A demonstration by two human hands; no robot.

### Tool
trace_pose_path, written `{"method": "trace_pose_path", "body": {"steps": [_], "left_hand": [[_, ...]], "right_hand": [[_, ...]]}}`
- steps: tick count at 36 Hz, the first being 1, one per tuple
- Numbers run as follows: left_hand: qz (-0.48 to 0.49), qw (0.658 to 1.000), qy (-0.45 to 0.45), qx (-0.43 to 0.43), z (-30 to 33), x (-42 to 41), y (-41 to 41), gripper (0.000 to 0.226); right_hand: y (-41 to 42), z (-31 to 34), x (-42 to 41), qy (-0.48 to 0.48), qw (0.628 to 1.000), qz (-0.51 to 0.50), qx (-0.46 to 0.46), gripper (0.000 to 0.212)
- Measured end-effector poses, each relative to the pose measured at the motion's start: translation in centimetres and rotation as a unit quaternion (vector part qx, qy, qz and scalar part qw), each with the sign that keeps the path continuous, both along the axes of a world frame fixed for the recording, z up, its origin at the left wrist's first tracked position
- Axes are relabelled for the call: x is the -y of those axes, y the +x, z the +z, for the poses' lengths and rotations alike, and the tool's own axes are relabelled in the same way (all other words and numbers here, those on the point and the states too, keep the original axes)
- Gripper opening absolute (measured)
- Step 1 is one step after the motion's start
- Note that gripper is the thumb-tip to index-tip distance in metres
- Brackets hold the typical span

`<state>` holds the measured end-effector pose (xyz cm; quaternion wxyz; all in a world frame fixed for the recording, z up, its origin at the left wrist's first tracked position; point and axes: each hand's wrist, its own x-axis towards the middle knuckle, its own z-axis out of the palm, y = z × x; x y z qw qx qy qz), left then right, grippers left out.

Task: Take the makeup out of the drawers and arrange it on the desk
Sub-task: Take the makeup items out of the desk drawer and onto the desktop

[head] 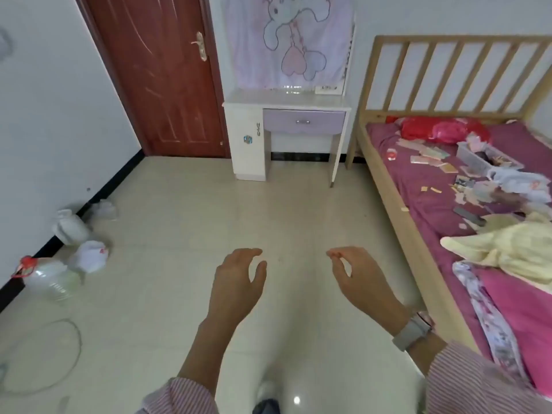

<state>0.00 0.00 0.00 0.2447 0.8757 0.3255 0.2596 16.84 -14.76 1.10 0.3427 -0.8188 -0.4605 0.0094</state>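
Bags [86, 249] and jug [47, 279] on floor at 9 o'clock, along wall. Left hand [239, 282] raised, fingers loosely curled, holding nothing. Desk [286, 98] at 12 o'clock, well apart from hands; purple drawer [304, 122] closed, makeup not visible, presumably inside. Right hand [355, 273] raised, fingers relaxed, thumb near fingertip, nothing held. Bed [397, 210] at 3 o'clock, cluttered. Judgement: approach step; walk to desk, take drawer handle squarely, pull straight.
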Motion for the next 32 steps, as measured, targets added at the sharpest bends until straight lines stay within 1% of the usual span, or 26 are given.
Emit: {"method": "trace_pose_path", "body": {"steps": [3,5,8,10,12,14,16,19,20,23,26,29,32], "left_hand": [[0.023,0.999,0.032,-0.022,-1.1,-5.4,2.5,0.036],[0.029,0.998,0.035,-0.035,-1.2,-9.4,4.4,0.038],[0.034,0.996,0.079,-0.032,-0.7,-15.2,7.6,0.045],[0.042,0.994,0.090,-0.037,-0.5,-18.7,10.1,0.045],[0.044,0.995,0.083,-0.045,-0.2,-21.7,12.9,0.045],[0.042,0.995,0.070,-0.052,-0.1,-24.3,16.0,0.039],[0.028,0.996,0.067,-0.057,-0.3,-26.5,19.3,0.037],[-0.003,0.996,0.070,-0.061,-1.2,-29.4,24.7,0.041],[-0.011,0.996,0.064,-0.063,-1.5,-30.4,26.5,0.038],[-0.023,0.996,0.045,-0.070,-3.0,-33.2,32.1,0.032],[-0.035,0.996,0.022,-0.078,-4.5,-36.4,37.6,0.029],[-0.028,0.996,-0.005,-0.088,-4.8,-39.8,43.2,0.025],[-0.025,0.994,-0.021,-0.101,-4.0,-43.3,48.9,0.027]], "right_hand": [[2.8,-1.0,-5.2,-0.002,1.000,-0.002,0.017,0.033],[4.9,-1.3,-9.2,-0.019,1.000,0.001,0.011,0.040],[8.4,-1.1,-14.8,-0.035,0.999,-0.004,0.010,0.036],[10.9,-1.0,-18.1,-0.048,0.999,-0.007,0.017,0.037],[13.4,-0.5,-20.9,-0.056,0.998,-0.013,0.019,0.038],[15.9,-0.1,-23.2,-0.062,0.998,-0.021,0.021,0.036],[18.5,-0.1,-25.2,-0.061,0.997,-0.032,0.025,0.035],[22.8,-0.7,-28.0,-0.065,0.997,-0.043,0.023,0.035],[24.3,-0.9,-28.9,-0.069,0.996,-0.048,0.021,0.035],[29.4,-2.1,-31.9,-0.079,0.995,-0.058,0.013,0.037],[34.9,-3.1,-35.5,-0.076,0.995,-0.062,0.000,0.046],[40.6,-3.5,-39.4,-0.081,0.995,-0.058,-0.018,0.041],[46.4,-3.1,-43.8,-0.085,0.994,-0.059,-0.030,0.042]]}}
